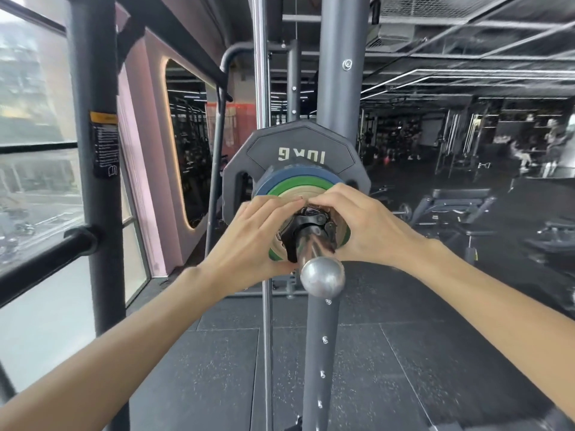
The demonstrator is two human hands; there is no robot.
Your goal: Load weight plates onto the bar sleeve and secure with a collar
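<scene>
The chrome bar sleeve (320, 272) points toward me at centre frame and ends in a rounded cap. On it sit a large black 10 kg plate (298, 147), then a blue plate (295, 178), a green plate (287, 188) and a small pale plate (295, 195), stacked close together. A black clamp collar (303, 227) wraps the sleeve against the pale plate. My left hand (258, 234) cups the collar from the left. From the right my right hand (364, 222) holds it, and the fingertips of both hands meet on top of the collar.
A dark rack upright (320, 353) runs down just behind the sleeve, and a chrome guide rod (263, 119) stands beside it. Another upright (93, 150) and windows are at the left. Benches (457, 203) and dark rubber flooring lie to the right.
</scene>
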